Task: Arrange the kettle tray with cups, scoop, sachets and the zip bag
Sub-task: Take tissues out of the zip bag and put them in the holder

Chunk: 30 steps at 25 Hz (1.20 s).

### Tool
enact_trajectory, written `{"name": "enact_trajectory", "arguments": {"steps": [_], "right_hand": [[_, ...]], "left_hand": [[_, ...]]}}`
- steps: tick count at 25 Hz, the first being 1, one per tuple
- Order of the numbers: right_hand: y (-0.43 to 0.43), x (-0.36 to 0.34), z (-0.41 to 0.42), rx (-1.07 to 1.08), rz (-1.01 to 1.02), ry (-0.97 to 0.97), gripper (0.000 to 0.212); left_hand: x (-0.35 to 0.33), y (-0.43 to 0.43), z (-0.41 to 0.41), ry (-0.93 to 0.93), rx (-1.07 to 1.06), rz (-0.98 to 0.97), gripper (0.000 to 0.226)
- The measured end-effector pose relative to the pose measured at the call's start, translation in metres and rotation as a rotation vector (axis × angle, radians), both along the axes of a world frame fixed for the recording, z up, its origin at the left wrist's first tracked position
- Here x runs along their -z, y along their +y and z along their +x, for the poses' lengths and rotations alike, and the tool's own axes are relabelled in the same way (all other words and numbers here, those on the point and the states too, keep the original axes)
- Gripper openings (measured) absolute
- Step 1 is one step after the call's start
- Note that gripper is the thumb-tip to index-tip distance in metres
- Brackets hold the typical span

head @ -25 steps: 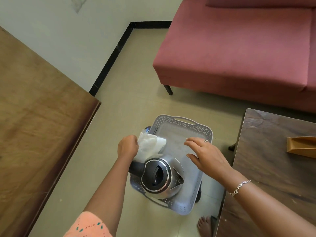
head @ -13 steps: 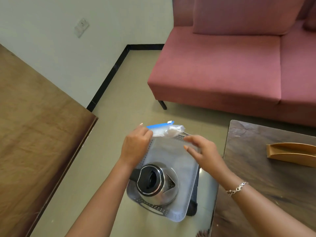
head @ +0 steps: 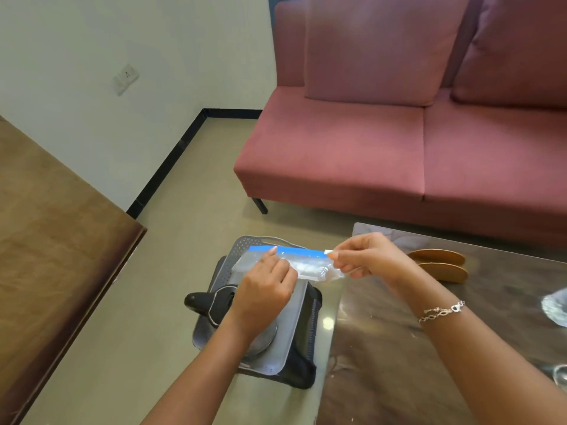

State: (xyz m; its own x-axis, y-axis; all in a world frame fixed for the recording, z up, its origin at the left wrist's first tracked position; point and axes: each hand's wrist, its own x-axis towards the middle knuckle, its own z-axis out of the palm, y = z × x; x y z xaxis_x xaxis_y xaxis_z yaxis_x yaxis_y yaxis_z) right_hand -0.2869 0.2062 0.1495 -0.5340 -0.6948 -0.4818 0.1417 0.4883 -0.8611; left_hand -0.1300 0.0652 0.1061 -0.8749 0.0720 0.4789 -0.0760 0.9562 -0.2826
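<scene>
Vs half a sec earlier: the zip bag (head: 306, 265) was no longer bunched at the tray's far rim. It was pulled out flat and level btwn both hands, blue zip strip along its far edge. The R hand (head: 368, 259) had shifted right, to above the edge of the dark table (head: 429, 363). The L hand (head: 264, 289) had come back over the kettle (head: 196, 302), hiding most of the lid & body; black handle still poked out to the left. View had tilted up too, more of the pink sofa (head: 337, 167) in shot.

Grip: R thumb & forefinger pinched the white end of the zip strip, other fingers curled under. L hand held the bag's left part, fingers curled on it, one fingertip up on the blue strip. Bag's clear body hung just below the strip, spanning the gap btwn the two hands.

Bag was in the air above the far half of the grey tray (head: 245, 243), not touching it as far as I could tell. Tray w/ kettle sat on a black stool (head: 306, 372) beside the table.
</scene>
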Motion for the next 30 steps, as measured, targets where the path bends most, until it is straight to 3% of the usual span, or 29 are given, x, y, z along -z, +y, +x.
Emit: {"name": "enact_trajectory", "arguments": {"steps": [5, 8, 10, 13, 16, 20, 30], "right_hand": [[0.055, -0.017, 0.009, 0.158, -0.062, 0.004, 0.012], [0.088, -0.025, 0.006, 0.216, -0.151, 0.116, 0.018], [0.11, -0.029, 0.004, 0.196, -0.167, 0.277, 0.023], [0.139, -0.031, 0.006, 0.138, -0.171, 0.472, 0.022], [0.166, -0.029, 0.009, 0.102, -0.211, 0.556, 0.019], [0.2, -0.025, 0.009, 0.079, -0.251, 0.603, 0.01], [0.245, -0.007, 0.008, 0.117, -0.362, 0.723, 0.012]], "left_hand": [[-0.01, 0.069, -0.008, 0.037, -0.024, 0.027, 0.03], [-0.013, 0.11, -0.016, 0.08, -0.068, 0.169, 0.03], [-0.014, 0.138, -0.02, 0.094, -0.114, 0.355, 0.034], [-0.029, 0.181, -0.024, 0.219, -0.173, 0.818, 0.029], [-0.046, 0.212, -0.037, 0.288, -0.142, 1.041, 0.032], [-0.052, 0.235, -0.053, 0.245, -0.053, 1.062, 0.021], [-0.041, 0.271, -0.063, 0.104, 0.063, 1.025, 0.005]]}}
